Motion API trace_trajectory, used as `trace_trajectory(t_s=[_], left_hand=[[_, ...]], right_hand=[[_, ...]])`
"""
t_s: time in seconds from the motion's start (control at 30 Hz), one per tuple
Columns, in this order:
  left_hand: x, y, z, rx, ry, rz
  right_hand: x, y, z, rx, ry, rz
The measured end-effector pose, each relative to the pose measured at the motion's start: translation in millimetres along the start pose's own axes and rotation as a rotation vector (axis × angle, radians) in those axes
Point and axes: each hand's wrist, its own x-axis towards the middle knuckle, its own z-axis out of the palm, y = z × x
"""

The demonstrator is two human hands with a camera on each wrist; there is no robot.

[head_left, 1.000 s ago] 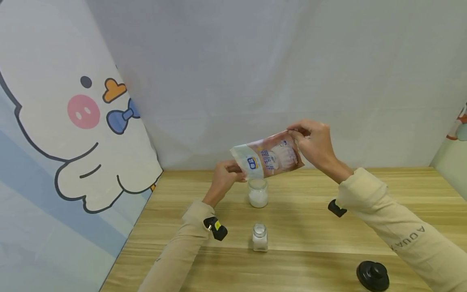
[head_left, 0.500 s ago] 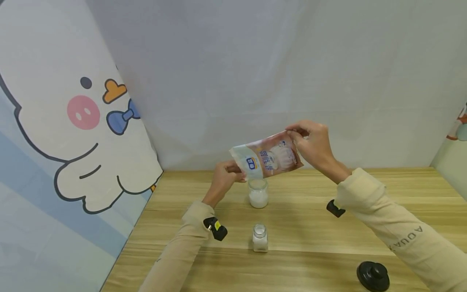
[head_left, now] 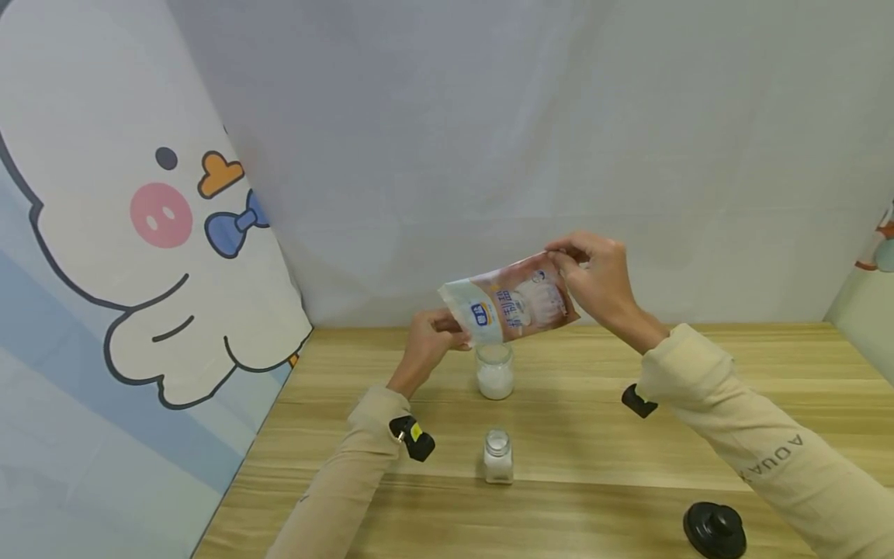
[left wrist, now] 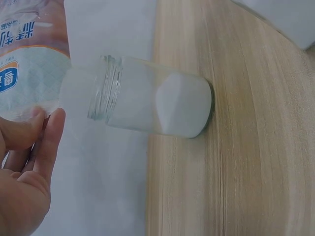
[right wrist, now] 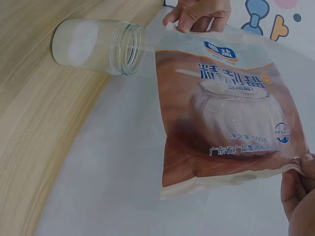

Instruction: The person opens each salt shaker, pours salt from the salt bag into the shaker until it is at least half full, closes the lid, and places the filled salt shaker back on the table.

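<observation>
A brown and pale-green bag of refined salt (head_left: 527, 299) hangs tilted over a glass jar (head_left: 495, 376), its pale end lower. My left hand (head_left: 427, 345) pinches that end close by the jar's mouth. Up at the opposite end, the fingers and thumb of my right hand (head_left: 601, 281) pinch a corner of the bag. A faint white stream of salt (left wrist: 78, 88) runs from the bag into the jar's mouth in the left wrist view. White salt (left wrist: 184, 105) fills the lower part of the jar, which stands upright on the wooden table.
Nearer me on the table (head_left: 587, 435) stands a small glass bottle (head_left: 498, 458) with white contents and no lid on. A round black lid with a knob (head_left: 715, 529) lies at the front right. A pale cloth backdrop (head_left: 447, 155) rises behind the table.
My right hand and forearm have drifted slightly left, and the bag has shifted a little with them. Both hands keep their hold, and the jars stay in place.
</observation>
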Motion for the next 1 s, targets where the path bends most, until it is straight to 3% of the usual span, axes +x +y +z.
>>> trace_trajectory(t_s=[0.5,0.73,1.0], left_hand=[[0.4,-1.0,-0.5,0.007,0.005,0.013],[12.7,-20.2,-4.5,-0.006,-0.005,0.006],[13.2,-24.5,-2.9,-0.009,0.032,0.016]], right_hand=[[0,0,0,-0.012,0.008,-0.010],[0,-4,0,-0.017,0.013,-0.010],[0,-6,0,-0.009,0.017,-0.004]])
